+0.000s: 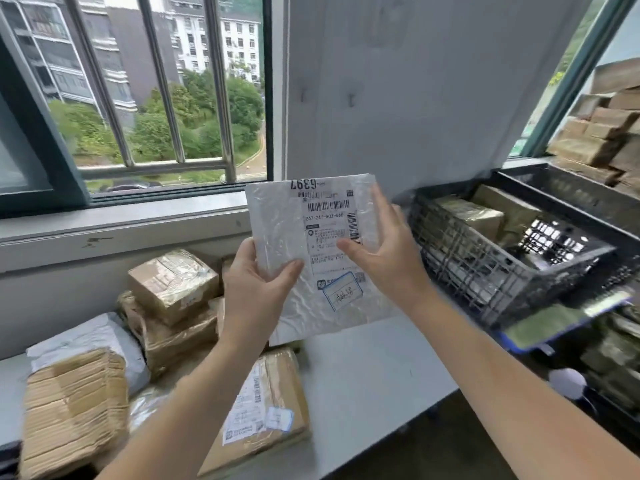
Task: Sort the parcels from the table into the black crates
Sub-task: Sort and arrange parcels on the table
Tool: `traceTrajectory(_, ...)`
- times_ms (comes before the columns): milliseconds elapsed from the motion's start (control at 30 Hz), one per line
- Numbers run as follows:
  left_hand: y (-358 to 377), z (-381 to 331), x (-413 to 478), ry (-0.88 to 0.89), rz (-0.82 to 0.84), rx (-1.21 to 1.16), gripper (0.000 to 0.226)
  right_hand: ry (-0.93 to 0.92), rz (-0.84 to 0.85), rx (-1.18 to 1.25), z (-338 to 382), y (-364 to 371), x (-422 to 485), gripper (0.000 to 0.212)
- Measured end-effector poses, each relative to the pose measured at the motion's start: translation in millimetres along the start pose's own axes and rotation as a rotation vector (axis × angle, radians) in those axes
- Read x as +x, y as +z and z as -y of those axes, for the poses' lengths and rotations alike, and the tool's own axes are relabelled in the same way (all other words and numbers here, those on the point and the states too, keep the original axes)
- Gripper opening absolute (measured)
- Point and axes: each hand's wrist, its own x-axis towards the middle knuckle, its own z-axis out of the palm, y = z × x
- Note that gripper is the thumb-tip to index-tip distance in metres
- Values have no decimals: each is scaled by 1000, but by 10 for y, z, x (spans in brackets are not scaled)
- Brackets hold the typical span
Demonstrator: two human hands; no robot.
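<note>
Done: crate (485,282) holds some boxes (474,216).
Remaining: several parcels (173,282) on counter (363,375).
Held: left grip (258,282), right grip (388,258) both grasp white parcel (287,230).

A barred window (162,95) at left looks onto apartment blocks (221,32) and green trees (201,112), above a scuffed grey sill (121,220), with a pale wall (415,81) to its right and another window (573,76) beyond.
</note>
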Motion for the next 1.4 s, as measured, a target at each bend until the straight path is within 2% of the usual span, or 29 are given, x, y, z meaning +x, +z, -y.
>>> traceTrajectory(267,1322,200,-36,9,127,67,31,11,-113,-132,-744,-1116,-132,95)
traceTrajectory(467,2766,329,-33,38,158,109,30,-25,-172,-179,-1536,-2312,-42,94)
traceTrajectory(667,4051,385,180,97,186,198,27,22,-157,-230,-2277,-3447,211,97)
traceTrajectory(933,5159,669,720,100,196,365,26,81,-128,-289,-3118,-4103,734,98)
traceTrajectory(1100,5718,1033,1140,108,200,357,30,86,-108,-362,-3720,-4315,1207,97)
traceTrajectory(1200,6048,1210,1426,87,210,344,39,105,-75,-396,-4067,-4444,1533,97)
traceTrajectory(1300,6387,1336,1707,13,242,315,59,138,-34,-427,-4372,-4603,1859,96)
traceTrajectory(1400,6728,1419,1911,-13,270,381,90,157,-1,-460,-4677,-4778,2145,94)
